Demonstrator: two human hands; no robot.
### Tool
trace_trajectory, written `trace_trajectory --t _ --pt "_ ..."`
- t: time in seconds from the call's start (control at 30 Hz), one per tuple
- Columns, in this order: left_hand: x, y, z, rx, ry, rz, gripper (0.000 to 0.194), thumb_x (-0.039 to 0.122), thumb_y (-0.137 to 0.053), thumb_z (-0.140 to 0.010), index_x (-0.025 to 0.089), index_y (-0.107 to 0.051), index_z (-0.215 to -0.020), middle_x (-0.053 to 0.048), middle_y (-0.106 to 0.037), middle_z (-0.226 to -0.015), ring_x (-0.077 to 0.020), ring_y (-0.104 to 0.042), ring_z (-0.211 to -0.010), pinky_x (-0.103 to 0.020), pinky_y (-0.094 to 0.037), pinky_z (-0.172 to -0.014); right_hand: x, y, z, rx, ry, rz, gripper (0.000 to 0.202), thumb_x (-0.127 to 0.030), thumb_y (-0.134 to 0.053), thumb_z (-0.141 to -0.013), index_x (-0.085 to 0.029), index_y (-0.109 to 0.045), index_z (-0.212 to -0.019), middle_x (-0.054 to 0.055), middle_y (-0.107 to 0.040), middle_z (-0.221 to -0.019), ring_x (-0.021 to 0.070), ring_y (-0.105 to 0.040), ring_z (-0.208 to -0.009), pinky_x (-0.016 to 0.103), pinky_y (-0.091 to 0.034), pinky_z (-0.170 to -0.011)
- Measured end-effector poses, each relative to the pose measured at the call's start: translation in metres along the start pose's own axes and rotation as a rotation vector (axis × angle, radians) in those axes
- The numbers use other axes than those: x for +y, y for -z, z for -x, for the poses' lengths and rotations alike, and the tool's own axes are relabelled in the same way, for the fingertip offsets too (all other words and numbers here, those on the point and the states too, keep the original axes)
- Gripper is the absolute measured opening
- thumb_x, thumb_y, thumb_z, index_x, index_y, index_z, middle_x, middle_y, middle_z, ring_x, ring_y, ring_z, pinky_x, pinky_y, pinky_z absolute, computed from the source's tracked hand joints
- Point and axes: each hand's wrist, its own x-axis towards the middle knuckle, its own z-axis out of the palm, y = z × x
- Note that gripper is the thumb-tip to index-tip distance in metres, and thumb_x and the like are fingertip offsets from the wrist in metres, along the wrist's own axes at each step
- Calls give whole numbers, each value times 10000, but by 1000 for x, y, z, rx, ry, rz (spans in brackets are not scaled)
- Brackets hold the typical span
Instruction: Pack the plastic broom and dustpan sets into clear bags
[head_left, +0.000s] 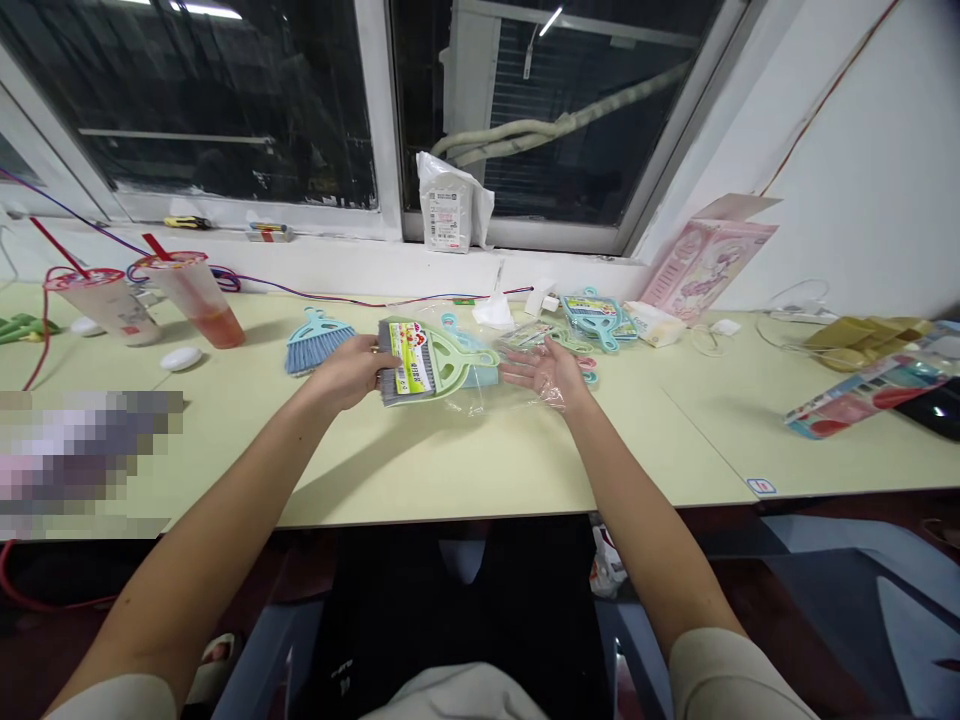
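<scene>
Two hands observed. Left hand [354, 375] pinches green dustpan set [444, 362] by bristle end, just right of blue brush [316, 344]; right hand [553, 374] spread, farther right, at clear plastic [474, 403]. Risk: clinging plastic snags fingers, twists set loose.

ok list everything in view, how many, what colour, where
Plastic dustpan-and-brush set: 1, pale green, left hand
Bristled brush: 1, blue, table, left of set
Bagged dustpan-and-brush sets: several, blue, green, pink, beyond right hand
Lidded plastic cups: 2, whitish and red, table left
Smooth oval objects: 2, white, near cups
Crumpled tissue: 1, white, table back
Wrapped packet: 1, white, windowsill
Slim tool: 1, yellow-black, windowsill left
Cardboard box: 1, pink, back right
Long patterned package: 1, blue and red, far right
Smooth tabletop: pale yellow, seamed, centre
Left hand: 1, bare, gripping set
Right hand: 1, bare, open, at clear plastic wrapping
</scene>
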Motion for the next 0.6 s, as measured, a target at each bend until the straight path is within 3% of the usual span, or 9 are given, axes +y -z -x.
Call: trace_trajectory --t 0.07,0.23,0.37,0.6 --pt "2 -7 -4 -11 -6 -1 351 67 -803 -649 84 -694 -983 -172 -771 -939 -325 -766 -875 -382 -642 -677 2 -2 0 -17 -15 9 284 -488 -648 -923 -229 -536 -895 133 -757 -1042 315 -770 -930 526 -630 -808" --pt "2 -23 -12 -88 2 -7 406 51 -813 -630 84 -712 -1022 -168 -774 -963 -333 -761 -928 -407 -643 -746 4 -7 5 -110 -28 0 92 -276 -650 -920 -210 -642 -983 78 -776 -1030 262 -773 -909 484 -636 -858" --pt "-2 -34 -18 -152 28 9 367 48 -831 -616 96 -730 -966 -162 -773 -957 -335 -754 -967 -420 -640 -794 5 -8 6 -92 -3 -42 92 -201 -633 -907 -206 -675 -989 68 -781 -1043 244 -750 -974 478 -647 -868" --pt "-15 -41 -27 -175 22 69 344 37 -826 -600 72 -736 -930 -175 -773 -956 -317 -754 -950 -396 -630 -813 10 -9 2 -56 -9 -66 152 -230 -641 -898 -180 -704 -1027 79 -755 -930 273 -755 -914 458 -661 -837"
